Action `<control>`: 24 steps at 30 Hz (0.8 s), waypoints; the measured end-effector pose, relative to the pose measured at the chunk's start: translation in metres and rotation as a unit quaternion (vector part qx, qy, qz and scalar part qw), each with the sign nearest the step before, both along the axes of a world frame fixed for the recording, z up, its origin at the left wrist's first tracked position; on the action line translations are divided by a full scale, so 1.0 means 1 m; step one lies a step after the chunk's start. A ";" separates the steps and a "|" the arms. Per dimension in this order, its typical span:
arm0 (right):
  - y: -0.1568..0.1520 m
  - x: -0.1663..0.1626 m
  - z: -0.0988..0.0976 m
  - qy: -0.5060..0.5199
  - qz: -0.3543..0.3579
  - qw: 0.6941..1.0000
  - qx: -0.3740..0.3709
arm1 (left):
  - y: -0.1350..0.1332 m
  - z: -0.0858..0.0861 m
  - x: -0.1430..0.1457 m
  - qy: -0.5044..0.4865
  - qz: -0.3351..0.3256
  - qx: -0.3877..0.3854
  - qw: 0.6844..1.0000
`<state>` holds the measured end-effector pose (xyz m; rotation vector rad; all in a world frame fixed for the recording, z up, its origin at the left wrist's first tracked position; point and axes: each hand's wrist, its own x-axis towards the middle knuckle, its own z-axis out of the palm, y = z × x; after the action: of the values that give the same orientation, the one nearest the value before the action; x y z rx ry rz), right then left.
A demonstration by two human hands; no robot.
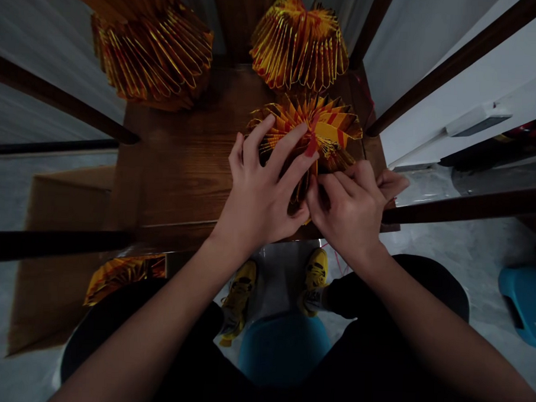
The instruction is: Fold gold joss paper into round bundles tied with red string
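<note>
A fan-folded gold and red paper ornament [331,129] lies on a dark wooden seat [180,173] in front of me. My left hand [262,192] rests on its near left side, fingers spread over the folds, thumb tucked under. My right hand [352,207] is curled tight against the ornament's near edge, fingers pinched on the paper folds. A thin red thread [339,262] hangs below that hand.
Two finished pleated paper ornaments stand further back, one at far left [156,51], one at far centre [299,42]. Flat gold paper [122,274] lies low left by a cardboard box [56,257]. Dark wooden bars [467,204] cross both sides. A blue stool [525,301] stands right.
</note>
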<state>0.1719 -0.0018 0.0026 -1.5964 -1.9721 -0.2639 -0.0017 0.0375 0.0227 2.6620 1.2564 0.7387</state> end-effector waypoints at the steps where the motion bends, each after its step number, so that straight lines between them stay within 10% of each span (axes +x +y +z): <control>1: -0.001 0.000 0.000 -0.002 0.002 1.000 -0.004 | 0.000 0.000 0.000 0.003 -0.002 0.002 1.000; 24: 0.007 -0.001 0.023 -0.093 -0.066 0.990 -0.086 | 0.006 -0.005 0.002 -0.002 -0.016 0.019 1.000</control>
<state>0.1706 0.0048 0.0256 -1.8775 -2.0795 -0.3117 0.0002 0.0436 0.0178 2.7023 1.2064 0.7703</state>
